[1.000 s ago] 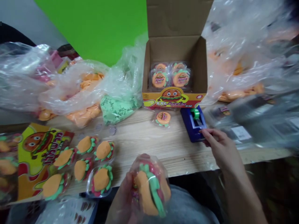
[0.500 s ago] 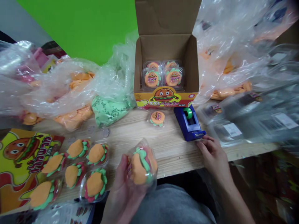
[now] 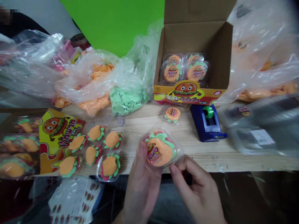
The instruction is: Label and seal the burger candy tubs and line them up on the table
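Observation:
My left hand (image 3: 142, 183) grips a clear plastic pack (image 3: 160, 151) holding an orange and green burger-shaped toy with a round label. My right hand (image 3: 196, 189) has its curled fingers apart, their tips at the pack's lower right edge. Beyond the pack, a single small burger pack (image 3: 172, 114) lies on the wooden table (image 3: 140, 155). A blue tape dispenser (image 3: 207, 123) with green tape stands to its right. Several more burger packs (image 3: 102, 149) sit on the table to my left, beside a yellow printed card (image 3: 58, 133).
An open cardboard display box (image 3: 193, 59) holds several small packs. Plastic bags of orange (image 3: 93, 102) and green (image 3: 125, 102) material lie behind the table's left side. Clear trays (image 3: 259, 133) sit at right. A printed sheet (image 3: 74, 199) lies below the near edge.
The pack has turned so its label faces up, and it has moved up and right. My right hand has left the tape dispenser and come to the pack. The view has shifted.

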Available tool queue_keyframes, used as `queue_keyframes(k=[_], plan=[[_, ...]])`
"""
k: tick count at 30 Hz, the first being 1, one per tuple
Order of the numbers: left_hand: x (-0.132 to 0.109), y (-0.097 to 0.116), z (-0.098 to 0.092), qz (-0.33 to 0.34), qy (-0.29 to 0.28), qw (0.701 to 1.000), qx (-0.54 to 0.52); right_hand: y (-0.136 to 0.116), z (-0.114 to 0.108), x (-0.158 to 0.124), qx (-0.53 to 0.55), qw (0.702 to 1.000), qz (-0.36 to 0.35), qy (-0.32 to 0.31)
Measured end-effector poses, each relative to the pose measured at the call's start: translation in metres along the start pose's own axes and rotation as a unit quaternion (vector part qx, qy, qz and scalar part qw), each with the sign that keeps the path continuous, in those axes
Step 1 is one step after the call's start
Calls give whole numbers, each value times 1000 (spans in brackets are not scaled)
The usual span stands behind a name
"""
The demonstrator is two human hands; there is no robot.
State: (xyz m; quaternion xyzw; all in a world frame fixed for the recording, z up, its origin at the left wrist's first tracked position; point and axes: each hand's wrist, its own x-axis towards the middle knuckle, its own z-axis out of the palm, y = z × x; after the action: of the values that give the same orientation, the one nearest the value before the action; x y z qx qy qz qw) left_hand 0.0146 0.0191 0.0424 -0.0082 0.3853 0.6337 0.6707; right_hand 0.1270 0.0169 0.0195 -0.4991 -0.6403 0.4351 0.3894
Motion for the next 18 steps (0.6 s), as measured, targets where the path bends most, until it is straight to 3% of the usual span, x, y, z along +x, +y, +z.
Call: queue_keyframes(k=[2, 8, 13, 18], plan=[[0, 2, -2, 14, 10, 1000, -4, 0, 1, 1, 5, 1000, 7, -12], [2, 7, -8, -79, 14, 997, -8, -4, -9, 1, 34, 992, -19, -118], [0, 6, -9, -55, 17, 998, -1, -3, -13, 5, -111, 984, -102, -98], [1, 5, -15, -91, 16, 996, 8, 4, -14, 8, -183, 976, -109, -54]])
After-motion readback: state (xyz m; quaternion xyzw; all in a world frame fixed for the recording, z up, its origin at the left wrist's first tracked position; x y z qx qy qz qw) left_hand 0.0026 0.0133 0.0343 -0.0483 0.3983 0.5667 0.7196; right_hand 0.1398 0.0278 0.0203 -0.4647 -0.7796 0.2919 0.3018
